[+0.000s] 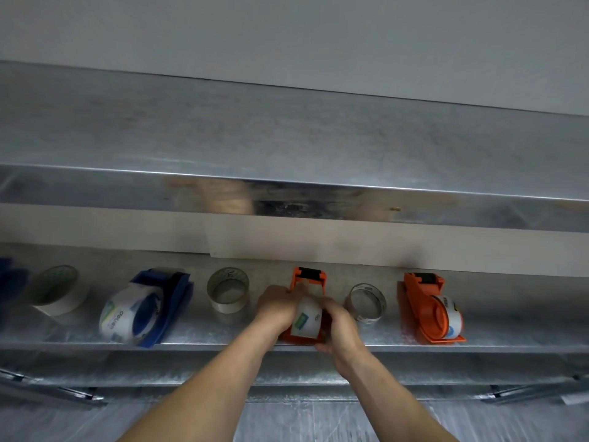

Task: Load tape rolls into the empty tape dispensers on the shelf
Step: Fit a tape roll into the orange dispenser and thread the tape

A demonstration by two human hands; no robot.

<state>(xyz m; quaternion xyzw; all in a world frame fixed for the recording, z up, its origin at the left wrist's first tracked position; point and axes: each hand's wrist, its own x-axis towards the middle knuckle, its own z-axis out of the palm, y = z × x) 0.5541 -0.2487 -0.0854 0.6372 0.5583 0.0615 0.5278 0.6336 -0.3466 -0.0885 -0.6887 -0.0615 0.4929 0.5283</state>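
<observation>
An orange tape dispenser [308, 279] lies on the metal shelf [223, 338] at the centre, with a white tape roll [306, 319] set in it. My left hand [276, 306] grips the roll and dispenser from the left, thumb reaching toward the dispenser's front. My right hand [338, 330] curls round the roll and the dispenser's near end from the right. A second orange dispenser [428, 309] at the right holds a roll. A blue dispenser [149, 306] at the left also carries a white roll.
Loose rolls stand on the shelf: a cream one [59, 290] at the left, a clear one [228, 290] left of my hands, another clear one [366, 303] to the right. A blue object [9, 279] sits at the far left. An upper shelf [287, 186] overhangs.
</observation>
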